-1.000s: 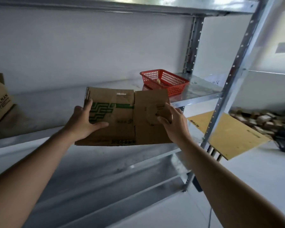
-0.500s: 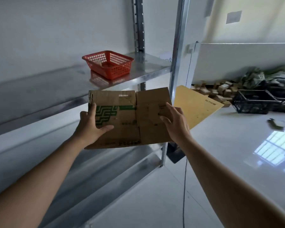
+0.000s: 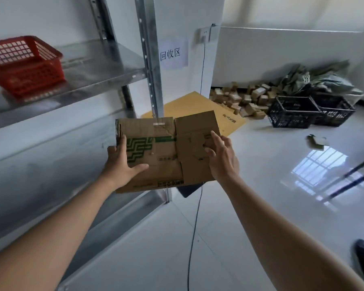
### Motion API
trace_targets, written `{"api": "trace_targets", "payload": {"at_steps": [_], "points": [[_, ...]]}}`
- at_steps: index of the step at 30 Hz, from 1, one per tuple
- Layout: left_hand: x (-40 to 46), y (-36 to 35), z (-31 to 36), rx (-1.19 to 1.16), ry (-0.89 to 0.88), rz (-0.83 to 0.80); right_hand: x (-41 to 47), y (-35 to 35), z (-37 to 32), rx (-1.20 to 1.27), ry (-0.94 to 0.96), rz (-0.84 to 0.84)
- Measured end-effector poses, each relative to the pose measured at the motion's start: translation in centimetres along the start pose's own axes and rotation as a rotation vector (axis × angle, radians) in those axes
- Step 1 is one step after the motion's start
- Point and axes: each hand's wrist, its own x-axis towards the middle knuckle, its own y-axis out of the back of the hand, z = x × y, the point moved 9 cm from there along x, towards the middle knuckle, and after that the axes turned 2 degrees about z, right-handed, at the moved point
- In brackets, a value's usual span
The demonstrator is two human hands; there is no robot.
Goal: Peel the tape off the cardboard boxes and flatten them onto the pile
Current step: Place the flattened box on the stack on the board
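The view has swung to the right over the last second: the metal shelving (image 3: 105,66) and its red basket (image 3: 23,64) have slid to the left edge, and the floor beyond the rack now shows, with a yellow flattened sheet (image 3: 198,106) lying under a paper sign (image 3: 170,53) on the wall. The flattened cardboard box (image 3: 162,152) has stayed in the same two-handed hold throughout, level and in mid-air in front of the person, well above the floor. That reads as a turn toward the drop-off spot; this box looks already flat, though a small strip of tape (image 3: 159,124) remains near its far edge, so the peeling may not be quite finished. Both arms reach forward, nearly straight. The left hand (image 3: 122,164) has its grip clamped on the box's left edge, thumb lying across the top face near the green print and fingers curled along the side. The right hand (image 3: 221,158) rests on the plain right-hand panel with fingers spread and only lightly bent, pressing rather than clasping; whether its thumb hooks underneath I cannot tell. Loose small boxes (image 3: 240,97) and black crates (image 3: 292,112) sit farther back on the floor.
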Motion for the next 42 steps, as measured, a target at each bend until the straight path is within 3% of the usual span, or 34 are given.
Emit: {"api": "trace_targets", "payload": {"at_steps": [14,20,33,42], "points": [[17.6,-18.6,12.2,-0.067,0.01,-0.196,20.4,0.1,15.2,-0.258,-0.208,0.052],[28.0,-22.7,14.7,-0.094,0.048,-0.199,30.8,-3.2,18.2,-0.292,-0.222,0.043],[47.2,-25.7,14.0,0.134,0.246,-0.005,50.2,-17.1,22.2,-0.097,-0.055,-0.334],[53.4,-28.1,10.5,0.166,0.543,0.061,62.5,-27.8,21.1,-0.15,0.165,-0.616]]}}
